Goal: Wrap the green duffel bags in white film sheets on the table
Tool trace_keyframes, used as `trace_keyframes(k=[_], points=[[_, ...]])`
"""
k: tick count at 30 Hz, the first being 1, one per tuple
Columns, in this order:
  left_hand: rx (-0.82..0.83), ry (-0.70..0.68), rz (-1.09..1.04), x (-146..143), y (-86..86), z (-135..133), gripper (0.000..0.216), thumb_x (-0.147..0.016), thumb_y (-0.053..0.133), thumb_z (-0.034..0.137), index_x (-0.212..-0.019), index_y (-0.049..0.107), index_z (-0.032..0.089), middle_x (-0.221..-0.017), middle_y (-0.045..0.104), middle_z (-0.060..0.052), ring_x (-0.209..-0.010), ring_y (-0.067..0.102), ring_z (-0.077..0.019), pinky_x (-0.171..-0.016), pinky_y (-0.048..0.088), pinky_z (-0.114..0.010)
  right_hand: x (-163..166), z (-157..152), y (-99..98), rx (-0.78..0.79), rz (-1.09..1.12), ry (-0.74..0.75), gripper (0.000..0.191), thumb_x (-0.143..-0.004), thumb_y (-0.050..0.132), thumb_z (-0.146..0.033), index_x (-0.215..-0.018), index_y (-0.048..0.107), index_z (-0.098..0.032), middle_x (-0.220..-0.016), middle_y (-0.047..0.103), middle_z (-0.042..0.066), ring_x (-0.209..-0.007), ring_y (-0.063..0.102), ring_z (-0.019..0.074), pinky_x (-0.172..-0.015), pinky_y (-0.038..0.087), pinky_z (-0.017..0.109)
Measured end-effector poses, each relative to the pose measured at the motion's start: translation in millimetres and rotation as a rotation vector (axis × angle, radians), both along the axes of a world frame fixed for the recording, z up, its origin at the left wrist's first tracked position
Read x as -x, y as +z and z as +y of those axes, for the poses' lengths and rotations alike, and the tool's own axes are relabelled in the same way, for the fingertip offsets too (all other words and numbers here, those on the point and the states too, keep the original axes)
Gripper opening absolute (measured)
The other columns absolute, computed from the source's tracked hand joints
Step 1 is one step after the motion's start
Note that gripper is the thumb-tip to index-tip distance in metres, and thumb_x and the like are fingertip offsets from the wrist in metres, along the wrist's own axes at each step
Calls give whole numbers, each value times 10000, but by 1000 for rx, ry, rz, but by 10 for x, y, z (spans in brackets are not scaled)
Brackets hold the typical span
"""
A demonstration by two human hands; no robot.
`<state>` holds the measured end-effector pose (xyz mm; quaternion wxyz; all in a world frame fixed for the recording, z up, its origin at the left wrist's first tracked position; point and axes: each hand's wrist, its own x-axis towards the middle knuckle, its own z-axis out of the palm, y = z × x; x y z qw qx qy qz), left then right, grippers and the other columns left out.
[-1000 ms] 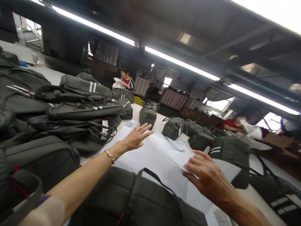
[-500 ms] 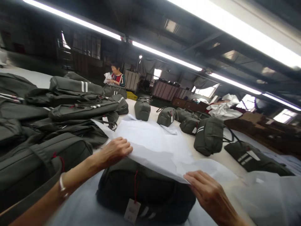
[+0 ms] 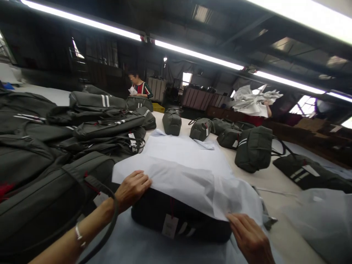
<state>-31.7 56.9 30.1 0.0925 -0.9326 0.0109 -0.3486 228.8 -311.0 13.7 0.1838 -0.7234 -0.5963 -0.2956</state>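
Observation:
A dark grey bag (image 3: 205, 222) lies right in front of me, with a white tag (image 3: 169, 225) on a red cord and two white stripes on its near side. Over its top drapes a thin white paper sheet (image 3: 181, 179). My left hand (image 3: 134, 187) is closed on the sheet's near edge at the bag's upper left. At the right end, my right hand (image 3: 247, 234) pinches the same edge between thumb and fingers. A dark strap from the neighbouring bag (image 3: 68, 183) loops across my left forearm.
More dark bags (image 3: 96, 124) are heaped on the left. Several stand along the pale table (image 3: 255, 181), including a striped bag (image 3: 253, 148). Translucent sheeting (image 3: 321, 216) lies at right. A person (image 3: 140, 88) works beyond the table; another raises crumpled white material (image 3: 254, 102).
Both hands have drawn the sheet's edge down over the top of the bag, my right hand moving slightly right. In the background, the crumpled white material has been lifted higher.

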Motion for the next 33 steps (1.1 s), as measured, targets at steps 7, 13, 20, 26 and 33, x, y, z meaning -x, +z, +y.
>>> trace_keyframes(k=[7,13,20,26,33], points=[[-18,-156,85,221,6,-56,188,-984,426,81,-967,591,170,-746,558,-10,-692,517,-170,-686,419,-303,-3,-120,131,149,235,87,182,-941,553,-295,-833,693,-252,-778,690,15,-732,670,184,-697,541,297],[4,-179,135,112,-136,-33,244,-995,381,78,-847,546,180,-722,536,-5,-648,472,-167,-639,365,-304,-208,317,757,-194,635,-271,403,-995,390,-461,-962,712,-223,-998,740,72,-968,684,229,-857,541,336],[53,-216,235,174,15,-26,273,-1019,399,176,-800,562,191,-690,552,5,-605,493,-147,-609,369,-277,-83,898,23,289,232,-30,580,-959,445,-568,-1441,455,-247,-1494,467,69,-1439,307,318,-1191,179,582],[237,-165,104,-438,372,-320,396,-1022,415,456,-1269,571,189,-1208,635,-106,-1159,556,-241,-999,402,-368,-83,886,-226,255,124,-58,570,-967,453,-535,-1455,436,-242,-1510,447,71,-1460,254,310,-1207,125,553],[87,-189,510,-1164,-186,-626,681,-957,499,564,-1526,305,244,-1587,307,-99,-1483,191,-287,-1194,44,-517,251,373,-191,107,252,14,520,-957,532,-407,-1425,465,-189,-1486,462,134,-1428,335,295,-1194,200,571]])
